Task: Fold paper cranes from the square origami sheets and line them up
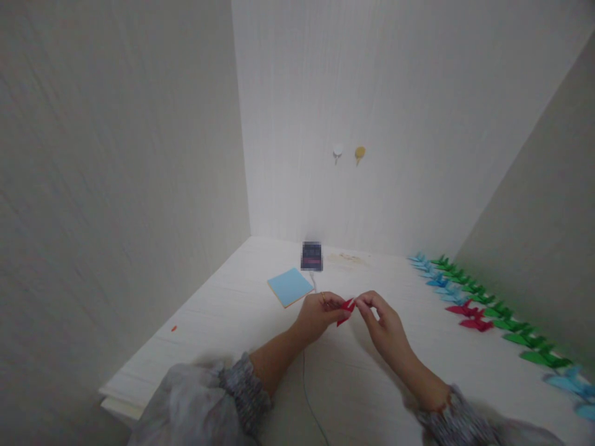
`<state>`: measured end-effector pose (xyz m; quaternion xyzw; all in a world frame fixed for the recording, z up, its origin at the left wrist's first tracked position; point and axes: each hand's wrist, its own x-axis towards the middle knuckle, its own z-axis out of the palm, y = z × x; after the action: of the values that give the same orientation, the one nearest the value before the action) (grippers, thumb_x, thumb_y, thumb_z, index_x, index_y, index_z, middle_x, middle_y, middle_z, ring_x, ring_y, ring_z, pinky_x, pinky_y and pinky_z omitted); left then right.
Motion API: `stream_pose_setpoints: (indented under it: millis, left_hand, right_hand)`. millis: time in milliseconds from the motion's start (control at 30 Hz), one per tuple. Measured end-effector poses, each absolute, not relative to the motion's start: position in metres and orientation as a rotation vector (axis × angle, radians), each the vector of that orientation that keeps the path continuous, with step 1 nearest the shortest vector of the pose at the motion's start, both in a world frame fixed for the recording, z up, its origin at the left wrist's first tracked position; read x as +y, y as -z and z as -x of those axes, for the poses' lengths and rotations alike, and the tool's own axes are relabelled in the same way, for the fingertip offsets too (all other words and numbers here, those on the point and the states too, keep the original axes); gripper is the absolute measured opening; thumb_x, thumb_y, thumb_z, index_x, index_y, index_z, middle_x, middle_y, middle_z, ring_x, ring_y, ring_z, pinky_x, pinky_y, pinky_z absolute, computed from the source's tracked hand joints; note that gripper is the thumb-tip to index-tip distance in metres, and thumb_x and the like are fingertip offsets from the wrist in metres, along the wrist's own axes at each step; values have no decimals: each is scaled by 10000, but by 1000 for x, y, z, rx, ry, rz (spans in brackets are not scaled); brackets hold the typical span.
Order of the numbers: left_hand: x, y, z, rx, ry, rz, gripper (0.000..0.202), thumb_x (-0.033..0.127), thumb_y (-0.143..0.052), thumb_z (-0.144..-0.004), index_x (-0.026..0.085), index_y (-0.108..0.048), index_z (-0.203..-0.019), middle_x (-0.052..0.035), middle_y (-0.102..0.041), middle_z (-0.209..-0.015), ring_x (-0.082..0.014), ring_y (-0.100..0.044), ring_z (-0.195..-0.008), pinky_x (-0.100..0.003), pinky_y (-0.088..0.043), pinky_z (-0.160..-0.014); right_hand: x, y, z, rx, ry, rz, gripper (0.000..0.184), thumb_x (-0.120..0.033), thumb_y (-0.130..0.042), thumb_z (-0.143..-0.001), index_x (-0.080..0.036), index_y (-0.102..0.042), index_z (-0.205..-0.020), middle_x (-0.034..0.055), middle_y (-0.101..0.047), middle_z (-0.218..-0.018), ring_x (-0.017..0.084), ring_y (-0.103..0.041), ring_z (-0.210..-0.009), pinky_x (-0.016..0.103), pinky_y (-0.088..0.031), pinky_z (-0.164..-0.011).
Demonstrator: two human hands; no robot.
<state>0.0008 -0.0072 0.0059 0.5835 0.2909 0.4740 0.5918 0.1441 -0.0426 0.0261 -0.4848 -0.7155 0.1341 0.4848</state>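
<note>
A small folded piece of red paper (344, 312) is held up over the white table, between my two hands. My left hand (320, 317) grips it with thumb and fingers; a ring shows on one finger. At the paper's upper right tip, my right hand (382, 319) pinches with thumb and forefinger. Behind my left hand lies a stack of light blue square paper (290, 287). To the right stand folded paper cranes in rows, among them red cranes (475, 319), green cranes (509, 324) and blue cranes (439, 280).
A phone-like device (311, 256), its screen blurred, leans near the back wall with a cable (305, 378) running toward me. Two hooks, one white (337, 151) and one yellow (360, 152), are on the wall. An orange scrap (173, 328) lies near the left edge. Walls enclose three sides.
</note>
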Motion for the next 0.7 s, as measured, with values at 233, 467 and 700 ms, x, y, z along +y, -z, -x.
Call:
stream_pose_setpoints:
  millis: [233, 467, 700]
  left_hand:
    - [-6, -7, -1, 627, -1089, -1351, 234, 276, -683, -521, 106, -619, -668, -19, -598, -591, -88, -506, -521, -218, -401, -522]
    - [-7, -7, 0, 590, -1063, -1328, 222, 259, -684, -519, 100, -603, -652, -12, -581, -573, -86, -496, -517, -217, -397, -515]
    - [-2, -2, 2, 584, -1026, -1360, 303, 292, -680, -526, 105, -561, -733, -26, -571, -660, -110, -519, -578, -250, -414, -561]
  right_hand:
    - [-43, -28, -144, -1787, -397, 1138, 151, -273, -438, -783, -182, -512, -688, 13, -516, -679, 146, -492, -670, 268, -387, -633]
    - [-46, -30, -145, -1796, -394, 1073, 142, -251, -448, -785, -185, -510, -675, 19, -510, -690, 154, -490, -694, 286, -386, -659]
    - [-46, -28, -145, -1827, -346, 1037, 88, -248, -487, -767, -193, -531, -714, 21, -502, -676, 154, -479, -661, 289, -394, -618]
